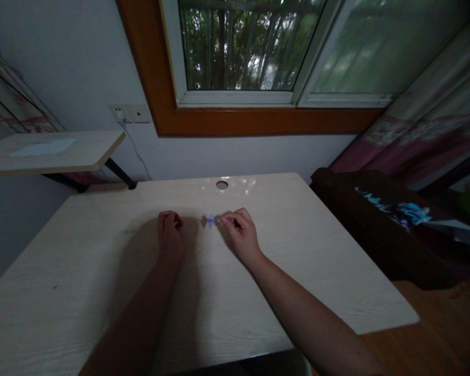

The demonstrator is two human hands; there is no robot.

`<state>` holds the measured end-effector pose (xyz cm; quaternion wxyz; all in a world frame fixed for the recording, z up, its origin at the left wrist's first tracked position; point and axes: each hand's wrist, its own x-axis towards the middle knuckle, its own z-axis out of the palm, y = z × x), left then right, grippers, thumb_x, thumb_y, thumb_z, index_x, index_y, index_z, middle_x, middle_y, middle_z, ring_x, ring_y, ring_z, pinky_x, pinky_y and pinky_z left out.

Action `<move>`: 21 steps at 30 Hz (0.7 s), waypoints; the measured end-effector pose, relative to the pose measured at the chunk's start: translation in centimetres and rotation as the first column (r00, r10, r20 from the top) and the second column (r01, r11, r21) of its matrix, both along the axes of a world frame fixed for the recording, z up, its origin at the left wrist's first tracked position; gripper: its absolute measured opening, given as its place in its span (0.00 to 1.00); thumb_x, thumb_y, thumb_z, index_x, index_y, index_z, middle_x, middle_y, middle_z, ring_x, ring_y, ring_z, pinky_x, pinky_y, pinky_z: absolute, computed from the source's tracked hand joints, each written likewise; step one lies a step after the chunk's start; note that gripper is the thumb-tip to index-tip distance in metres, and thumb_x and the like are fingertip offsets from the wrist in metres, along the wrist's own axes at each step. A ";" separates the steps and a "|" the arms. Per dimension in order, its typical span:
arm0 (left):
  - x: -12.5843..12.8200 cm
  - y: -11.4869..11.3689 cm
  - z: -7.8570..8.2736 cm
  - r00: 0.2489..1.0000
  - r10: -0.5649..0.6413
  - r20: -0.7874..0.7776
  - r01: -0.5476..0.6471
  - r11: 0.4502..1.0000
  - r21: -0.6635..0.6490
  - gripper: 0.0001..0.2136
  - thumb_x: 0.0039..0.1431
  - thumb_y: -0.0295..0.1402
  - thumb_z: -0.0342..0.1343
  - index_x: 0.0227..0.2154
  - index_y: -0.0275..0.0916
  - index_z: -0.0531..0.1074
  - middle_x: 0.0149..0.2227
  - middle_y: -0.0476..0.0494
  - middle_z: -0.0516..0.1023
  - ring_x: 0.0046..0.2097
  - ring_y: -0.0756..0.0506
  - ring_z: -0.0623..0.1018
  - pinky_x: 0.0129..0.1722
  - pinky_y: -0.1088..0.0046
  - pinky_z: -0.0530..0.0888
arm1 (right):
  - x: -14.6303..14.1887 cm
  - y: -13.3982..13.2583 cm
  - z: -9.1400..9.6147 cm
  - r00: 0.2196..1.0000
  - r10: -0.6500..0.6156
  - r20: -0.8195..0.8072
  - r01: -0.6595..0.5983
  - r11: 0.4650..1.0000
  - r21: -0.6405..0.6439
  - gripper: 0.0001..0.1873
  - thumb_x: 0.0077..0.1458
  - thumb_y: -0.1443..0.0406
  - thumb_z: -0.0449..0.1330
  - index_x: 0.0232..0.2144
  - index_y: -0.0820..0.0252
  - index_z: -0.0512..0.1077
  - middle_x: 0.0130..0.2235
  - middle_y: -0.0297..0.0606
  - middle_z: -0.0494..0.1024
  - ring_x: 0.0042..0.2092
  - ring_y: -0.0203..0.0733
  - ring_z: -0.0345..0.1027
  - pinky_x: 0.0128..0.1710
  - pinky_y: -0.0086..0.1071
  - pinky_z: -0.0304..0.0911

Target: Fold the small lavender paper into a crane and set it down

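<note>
A small pale purple folded-paper crane (210,220) is held just above or on the table, with its pointed wings spread; I cannot tell whether it touches the surface. My right hand (241,230) pinches its right-hand end between thumb and fingertips. To the left of the paper crane, apart from it, is my left hand (171,230). Its fingers are curled inward and closed, and nothing shows in them. Both forearms reach in from the near edge over the pale wooden table (321,261).
A raised shelf (50,167) on dark metal legs stands at the back left, with a paper sheet (43,147) on it. Near the far edge is a round cable hole (222,185). A dark brown piece of furniture (344,219) with bluish cloth borders the right side.
</note>
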<state>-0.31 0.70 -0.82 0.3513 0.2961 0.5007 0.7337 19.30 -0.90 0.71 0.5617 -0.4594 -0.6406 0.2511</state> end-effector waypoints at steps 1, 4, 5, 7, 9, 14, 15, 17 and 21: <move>0.0 0.0 0.0 1.000 -0.003 -0.005 0.003 1.000 0.000 0.05 0.54 0.32 0.53 0.26 0.40 0.64 0.28 0.52 0.64 0.28 0.53 0.67 0.28 0.78 0.66 | 0.0 0.0 0.0 1.000 -0.003 0.003 0.003 1.000 0.001 0.05 0.59 0.62 0.62 0.33 0.55 0.78 0.32 0.35 0.68 0.35 0.39 0.65 0.36 0.33 0.62; -0.1 0.0 -0.1 1.000 -0.011 -0.019 0.011 1.000 0.004 0.05 0.55 0.33 0.53 0.26 0.40 0.65 0.28 0.52 0.65 0.29 0.53 0.67 0.29 0.78 0.66 | 0.0 0.0 -0.1 1.000 -0.007 0.010 0.007 1.000 0.004 0.06 0.59 0.62 0.62 0.33 0.55 0.78 0.32 0.35 0.68 0.35 0.39 0.64 0.35 0.33 0.62; -0.1 0.0 -0.1 1.000 -0.009 -0.022 0.009 1.000 0.007 0.05 0.56 0.33 0.53 0.27 0.40 0.65 0.28 0.52 0.65 0.29 0.53 0.67 0.29 0.79 0.67 | 0.0 0.0 -0.1 1.000 -0.004 0.013 0.004 1.000 0.003 0.06 0.59 0.62 0.62 0.33 0.55 0.78 0.31 0.35 0.68 0.35 0.39 0.64 0.35 0.32 0.62; -0.1 0.0 -0.1 1.000 0.003 -0.018 -0.003 1.000 0.012 0.05 0.56 0.33 0.53 0.26 0.40 0.65 0.28 0.52 0.65 0.29 0.53 0.67 0.29 0.79 0.66 | 0.0 -0.1 0.0 1.000 0.009 0.021 -0.009 1.000 0.000 0.06 0.59 0.62 0.61 0.33 0.56 0.78 0.31 0.34 0.68 0.34 0.38 0.64 0.34 0.32 0.62; -0.1 0.0 0.0 1.000 0.006 -0.018 -0.006 1.000 0.011 0.06 0.56 0.33 0.53 0.26 0.39 0.64 0.27 0.52 0.65 0.28 0.53 0.67 0.28 0.78 0.66 | 0.0 -0.2 0.2 0.999 0.021 0.034 -0.021 1.000 -0.002 0.06 0.59 0.62 0.61 0.33 0.56 0.78 0.29 0.34 0.68 0.33 0.38 0.64 0.34 0.32 0.61; -0.1 -0.1 0.2 0.999 -0.014 -0.037 0.015 1.000 0.015 0.05 0.55 0.33 0.53 0.26 0.40 0.65 0.26 0.53 0.64 0.28 0.52 0.66 0.28 0.78 0.65 | 0.5 -0.4 1.0 0.996 0.019 0.086 -0.018 1.000 -0.015 0.08 0.59 0.61 0.60 0.33 0.56 0.78 0.29 0.34 0.70 0.32 0.38 0.65 0.34 0.32 0.61; -0.1 -0.1 0.2 0.999 -0.016 -0.032 0.017 1.000 0.017 0.05 0.55 0.33 0.53 0.26 0.40 0.65 0.25 0.53 0.64 0.27 0.52 0.66 0.28 0.78 0.65 | 0.7 -0.3 1.2 0.995 0.020 0.094 -0.018 1.000 -0.016 0.08 0.59 0.61 0.60 0.33 0.56 0.78 0.29 0.34 0.70 0.31 0.38 0.64 0.33 0.32 0.61; -0.2 -0.2 0.2 0.999 -0.027 -0.023 0.028 0.999 0.017 0.05 0.55 0.33 0.53 0.26 0.40 0.65 0.25 0.53 0.65 0.28 0.52 0.66 0.28 0.77 0.64 | 1.1 -0.2 1.7 0.995 0.000 0.097 0.001 1.000 -0.018 0.09 0.59 0.60 0.60 0.32 0.57 0.78 0.27 0.33 0.70 0.31 0.38 0.64 0.33 0.31 0.60; -0.3 -0.3 0.0 0.997 -0.050 -0.063 0.052 0.998 0.027 0.06 0.56 0.33 0.54 0.26 0.40 0.65 0.26 0.52 0.65 0.28 0.52 0.66 0.29 0.77 0.65 | 2.2 0.3 2.9 0.993 -0.040 0.112 0.045 0.998 -0.047 0.10 0.58 0.59 0.60 0.32 0.58 0.77 0.28 0.34 0.72 0.31 0.38 0.65 0.32 0.31 0.59</move>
